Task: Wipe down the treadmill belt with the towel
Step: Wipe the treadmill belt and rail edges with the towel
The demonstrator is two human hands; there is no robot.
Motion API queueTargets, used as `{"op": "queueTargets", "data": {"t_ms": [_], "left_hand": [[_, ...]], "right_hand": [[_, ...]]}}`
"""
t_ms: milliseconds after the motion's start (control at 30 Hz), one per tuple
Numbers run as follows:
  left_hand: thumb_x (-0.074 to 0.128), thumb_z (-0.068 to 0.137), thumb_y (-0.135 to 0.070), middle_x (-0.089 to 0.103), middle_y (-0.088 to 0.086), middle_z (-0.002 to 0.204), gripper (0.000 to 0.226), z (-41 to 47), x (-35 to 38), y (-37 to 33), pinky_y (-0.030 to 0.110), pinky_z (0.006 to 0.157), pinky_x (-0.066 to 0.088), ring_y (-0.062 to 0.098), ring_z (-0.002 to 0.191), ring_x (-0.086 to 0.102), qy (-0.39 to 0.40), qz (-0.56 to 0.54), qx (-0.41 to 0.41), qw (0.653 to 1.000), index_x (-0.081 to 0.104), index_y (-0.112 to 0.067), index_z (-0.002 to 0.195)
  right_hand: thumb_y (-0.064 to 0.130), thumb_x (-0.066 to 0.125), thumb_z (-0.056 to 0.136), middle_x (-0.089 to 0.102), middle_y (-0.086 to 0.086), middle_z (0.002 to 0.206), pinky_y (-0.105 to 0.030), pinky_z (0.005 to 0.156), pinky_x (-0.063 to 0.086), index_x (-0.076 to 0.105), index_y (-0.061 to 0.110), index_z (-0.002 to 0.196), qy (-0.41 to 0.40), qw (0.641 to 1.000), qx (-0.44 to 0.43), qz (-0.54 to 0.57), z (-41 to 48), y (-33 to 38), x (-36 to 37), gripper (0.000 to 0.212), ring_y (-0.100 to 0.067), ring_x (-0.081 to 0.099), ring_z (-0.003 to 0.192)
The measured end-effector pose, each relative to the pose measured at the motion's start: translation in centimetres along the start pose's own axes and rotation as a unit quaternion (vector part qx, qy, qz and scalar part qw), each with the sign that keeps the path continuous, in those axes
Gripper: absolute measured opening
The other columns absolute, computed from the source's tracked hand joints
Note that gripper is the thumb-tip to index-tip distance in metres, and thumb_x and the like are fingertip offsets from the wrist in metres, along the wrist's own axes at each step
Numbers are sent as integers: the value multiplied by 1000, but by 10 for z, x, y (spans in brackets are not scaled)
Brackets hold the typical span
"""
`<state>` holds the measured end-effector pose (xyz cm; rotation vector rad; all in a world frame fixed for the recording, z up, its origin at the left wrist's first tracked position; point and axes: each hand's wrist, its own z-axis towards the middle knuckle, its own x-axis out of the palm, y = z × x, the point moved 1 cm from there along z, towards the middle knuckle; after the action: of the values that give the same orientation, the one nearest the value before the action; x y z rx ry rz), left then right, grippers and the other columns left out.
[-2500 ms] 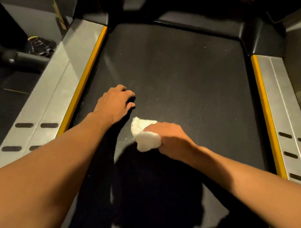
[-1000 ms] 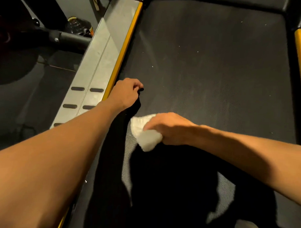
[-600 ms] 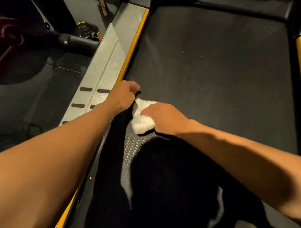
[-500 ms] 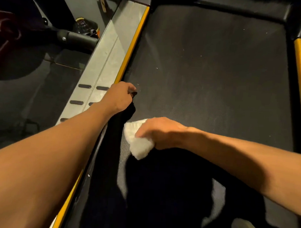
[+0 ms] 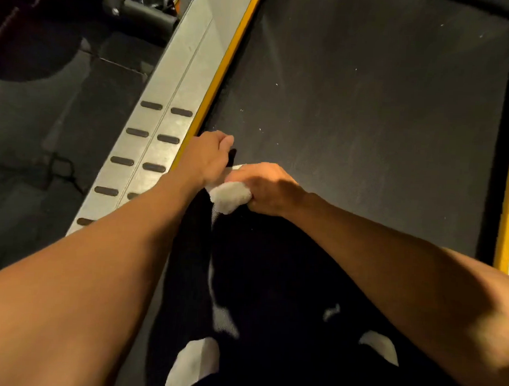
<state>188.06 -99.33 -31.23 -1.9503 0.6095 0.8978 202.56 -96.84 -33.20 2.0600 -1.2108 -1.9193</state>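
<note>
The right hand is clenched around a bunched white towel and presses it onto the black treadmill belt just left of the frame's centre. The left hand sits immediately beside it, fingers curled under into a loose fist, resting on the belt's left edge against the yellow strip. Towel and left wrist touch. The silver side rail with dark oval pads runs diagonally through the upper left. Small pale specks dot the belt above the hands. Dark shadow covers the lower centre.
</note>
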Motion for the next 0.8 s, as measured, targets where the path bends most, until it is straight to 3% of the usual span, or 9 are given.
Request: {"op": "queueTargets", "data": {"t_ms": [67,133,200,267,433,533,667,733,800], "left_hand": [[24,104,-39,59,18,128,50,-11,1,-3,36,92,38,35,114,54,35,-26,-37,998,59,-8,121],[16,103,-48,44,13,147,58,-13,2,-6,39,107,30,35,132,42,75,-59,-77,992,43,-17,142],[11,100,-53,32,11,155,61,-9,6,-6,41,112,25,35,139,33,97,-49,-94,990,25,-25,152],[10,100,-54,28,11,156,61,-8,8,-4,41,113,23,35,141,30,103,-39,-101,989,16,-26,154],[10,100,-54,37,14,151,60,-9,7,-5,40,109,27,33,136,37,128,-40,-114,984,30,-24,148],[9,102,-46,41,15,147,56,-2,11,3,44,106,31,37,129,43,145,30,-70,987,38,-17,140],[27,102,-33,53,16,136,43,8,15,11,39,94,40,36,117,52,99,82,-37,991,45,-14,135],[40,97,-24,60,19,125,36,15,14,9,36,82,41,38,110,56,100,124,-18,987,54,-10,128],[46,94,-25,62,17,121,36,15,12,10,36,81,44,37,108,59,120,186,15,975,57,-10,125]], "right_hand": [[19,59,80,65,1,103,-35,73,49,60,26,111,-47,996,47,-62,11,-15,-16,32,-27,63,96],[16,55,83,63,0,109,-35,76,45,57,27,120,-106,983,129,-76,26,-39,-30,38,-27,61,100],[13,54,84,61,-3,115,-38,81,47,54,29,125,-139,974,168,-66,38,-55,-30,44,-31,60,102],[13,53,85,61,-4,116,-40,84,49,54,27,125,-111,977,172,-62,39,-53,-20,43,-33,60,102],[7,65,72,69,-9,96,-42,75,52,68,17,105,-118,991,55,-3,-4,-18,6,35,-35,64,86],[19,57,79,68,-6,103,-39,80,52,66,25,111,-161,975,148,-46,26,-47,-22,34,-34,63,92],[5,51,82,60,-8,120,-42,87,45,53,27,129,-123,964,208,-110,43,-61,-35,52,-37,56,106],[7,52,83,60,-6,118,-41,86,46,54,24,125,-92,967,209,-116,40,-37,-18,46,-35,57,106],[12,50,89,59,-2,118,-38,85,45,56,19,120,-45,974,213,-65,29,-10,0,32,-28,56,108]]}}
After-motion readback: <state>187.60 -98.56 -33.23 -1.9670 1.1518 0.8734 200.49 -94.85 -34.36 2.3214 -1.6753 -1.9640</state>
